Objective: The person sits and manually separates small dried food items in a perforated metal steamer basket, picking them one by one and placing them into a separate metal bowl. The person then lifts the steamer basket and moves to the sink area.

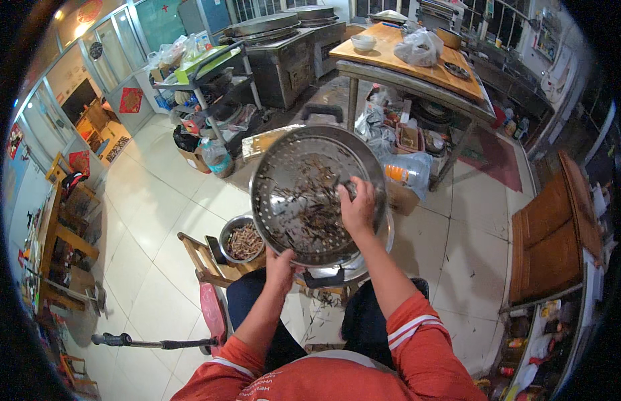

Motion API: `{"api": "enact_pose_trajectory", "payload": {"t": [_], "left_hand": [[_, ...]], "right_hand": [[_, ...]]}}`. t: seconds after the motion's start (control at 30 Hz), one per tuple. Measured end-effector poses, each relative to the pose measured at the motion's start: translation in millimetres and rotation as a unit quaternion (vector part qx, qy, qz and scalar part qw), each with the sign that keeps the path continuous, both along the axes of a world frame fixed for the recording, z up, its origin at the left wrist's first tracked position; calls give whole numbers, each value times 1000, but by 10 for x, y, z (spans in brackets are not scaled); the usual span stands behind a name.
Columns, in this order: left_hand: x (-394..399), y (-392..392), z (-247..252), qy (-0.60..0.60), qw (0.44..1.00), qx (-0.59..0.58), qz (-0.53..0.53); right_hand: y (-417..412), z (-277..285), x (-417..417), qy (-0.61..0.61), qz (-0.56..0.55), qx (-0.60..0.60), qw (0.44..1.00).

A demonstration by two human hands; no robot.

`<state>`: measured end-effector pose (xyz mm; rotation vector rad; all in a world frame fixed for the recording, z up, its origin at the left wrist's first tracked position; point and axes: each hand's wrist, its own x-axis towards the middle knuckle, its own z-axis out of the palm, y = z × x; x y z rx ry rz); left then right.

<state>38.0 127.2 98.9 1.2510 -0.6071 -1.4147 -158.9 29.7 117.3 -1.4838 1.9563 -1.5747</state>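
A round metal steamer pan with a perforated bottom and two black handles is tilted in front of me. Dark brown, thin scraps lie scattered over its base. My left hand grips the rim at the lower left. Inside the pan, at the right, my right hand has its thumb and fingers curled near some dark scraps; whether it pinches any is unclear. Partly hidden under the pan is another shiny metal vessel. Left of the pan, a steel bowl holds a heap of small brownish pieces.
The bowl and a dark phone-like object rest on a wooden chair or stool. A pink scooter stands at my left. Ahead are a wood-topped table and a loaded cart. A brown wooden cabinet is at right. Scraps litter the floor.
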Motion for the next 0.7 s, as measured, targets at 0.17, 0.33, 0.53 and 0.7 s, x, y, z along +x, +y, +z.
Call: {"api": "enact_pose_trajectory", "payload": {"t": [0.17,0.33,0.53,0.7], "left_hand": [[-72,128,-174,37,998,14,-50],[-63,113,-179,45,996,-42,-71],[46,24,81,21,996,-16,-82],[299,-148,-50,-1,995,-43,-85]], "right_hand": [[-790,-63,99,-2,-195,-104,975],[-893,166,857,55,-89,-150,983],[-259,-172,1130,200,286,-135,927],[232,-410,330,472,584,-52,658]]}}
